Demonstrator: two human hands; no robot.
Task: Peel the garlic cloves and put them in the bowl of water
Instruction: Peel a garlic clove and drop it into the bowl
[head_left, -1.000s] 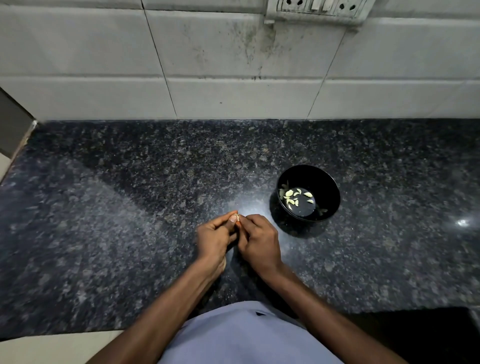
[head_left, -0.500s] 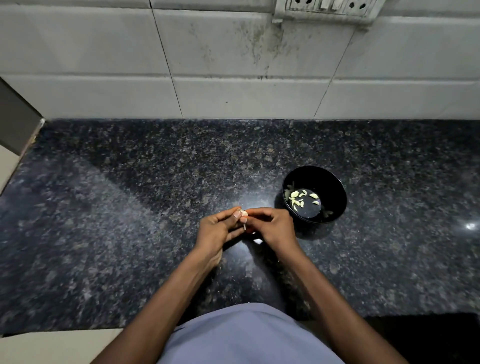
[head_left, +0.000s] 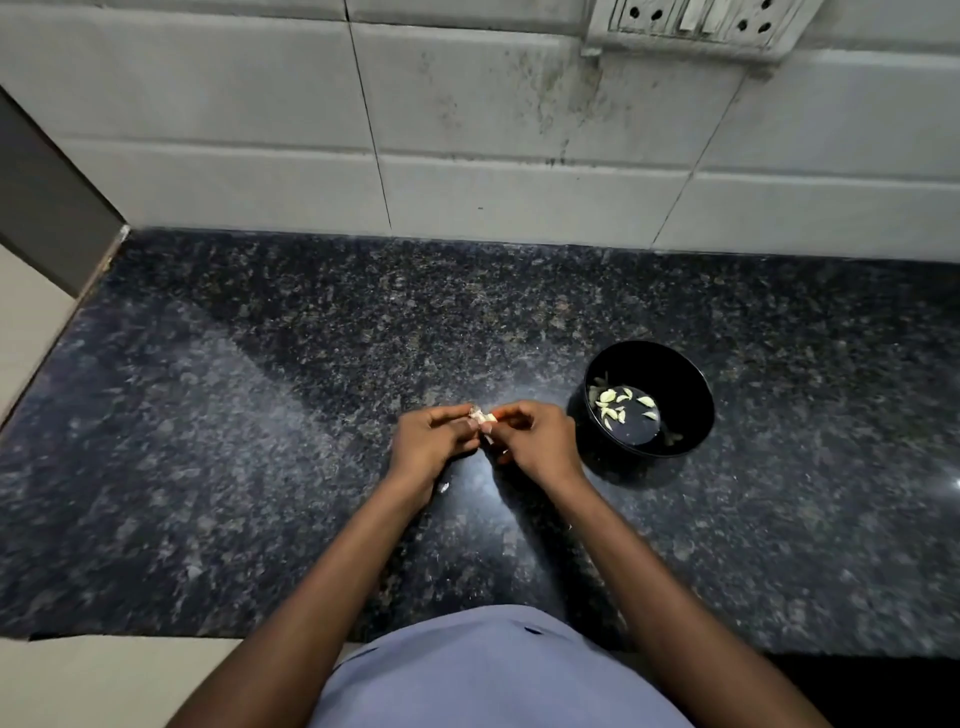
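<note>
**Garlic clove pinched between both hands beside the bowl**

While the black bowl is sitting on the dark speckled granite bench with several peeled garlic cloves floating in its water, the left hand and the right hand are meeting just left of it. Both are pinching one small garlic clove between their fingertips, above the bench. A pale scrap of skin is lying on the bench by the left wrist. A white tiled wall is rising behind.
</note>
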